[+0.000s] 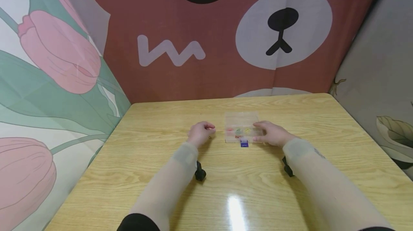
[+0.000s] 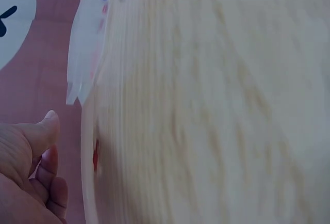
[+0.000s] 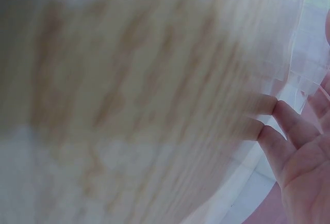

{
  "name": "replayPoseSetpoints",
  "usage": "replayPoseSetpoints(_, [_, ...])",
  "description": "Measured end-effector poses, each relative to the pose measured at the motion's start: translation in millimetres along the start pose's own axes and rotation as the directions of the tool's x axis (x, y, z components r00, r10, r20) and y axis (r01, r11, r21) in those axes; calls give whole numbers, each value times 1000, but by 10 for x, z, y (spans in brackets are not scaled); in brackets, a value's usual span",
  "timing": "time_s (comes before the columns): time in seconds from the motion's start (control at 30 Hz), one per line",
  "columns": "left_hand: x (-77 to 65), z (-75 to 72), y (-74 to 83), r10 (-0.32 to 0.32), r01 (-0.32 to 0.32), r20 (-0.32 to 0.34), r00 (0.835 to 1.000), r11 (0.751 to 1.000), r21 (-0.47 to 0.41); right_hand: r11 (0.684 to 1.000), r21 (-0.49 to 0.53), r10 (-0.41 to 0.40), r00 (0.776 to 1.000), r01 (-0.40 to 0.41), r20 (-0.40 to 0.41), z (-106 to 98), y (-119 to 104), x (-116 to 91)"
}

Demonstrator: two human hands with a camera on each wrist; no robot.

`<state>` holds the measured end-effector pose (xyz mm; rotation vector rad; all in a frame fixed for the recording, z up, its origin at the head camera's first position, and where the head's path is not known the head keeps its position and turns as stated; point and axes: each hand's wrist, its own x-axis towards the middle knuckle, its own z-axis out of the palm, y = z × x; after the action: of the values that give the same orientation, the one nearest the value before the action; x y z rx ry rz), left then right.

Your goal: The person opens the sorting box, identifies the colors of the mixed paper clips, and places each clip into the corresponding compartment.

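Observation:
A clear plastic compartment box (image 1: pixel 240 119) sits near the table's middle, its lid raised at the back. Small red, green and yellow pieces (image 1: pixel 238 130) lie inside, and a blue clasp (image 1: pixel 244 144) juts from its front. My left hand (image 1: pixel 200 133) hovers left of the box, fingers loosely bent, with nothing visible between thumb and fingers. Below it a small red piece (image 2: pixel 96 155) lies on the table. My right hand (image 1: pixel 272 133) rests at the box's right side. In the right wrist view its fingers (image 3: pixel 294 123) are fairly straight, with fingertips at the tabletop beside the box.
The wood-grain table (image 1: pixel 242 181) stretches toward me, with a bright light reflection. A red patterned cloth (image 1: pixel 193 80) hangs behind its far edge, and a floral cloth (image 1: pixel 64 116) on the left. A black wrist device (image 1: pixel 200 173) is strapped on each forearm.

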<state>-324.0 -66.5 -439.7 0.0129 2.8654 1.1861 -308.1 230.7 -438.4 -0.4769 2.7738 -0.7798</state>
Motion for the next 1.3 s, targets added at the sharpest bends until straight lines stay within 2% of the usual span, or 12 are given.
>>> replayPoseSetpoints(0.43, [-35, -145, -248, -29, 29, -25, 999, 1000, 2, 1000, -8, -1, 1000, 1, -9, 8, 21, 14])
replayPoseSetpoints(0.67, [-3, -147, -330, -45, 44, 19, 999, 998, 36, 1000, 3, -2, 1000, 2, -4, -2, 6, 5])
replayPoseSetpoints(0.9, [8, -131, -364, -28, 23, 59, 998, 996, 82, 1000, 1, 2, 1000, -2, -4, -6, 1, -1])
replayPoseSetpoints(1.3, [13, -104, -356, -38, 34, 37, 999, 995, 96, 1000, -8, -3, 1000, 3, -6, -5, -10, 8])
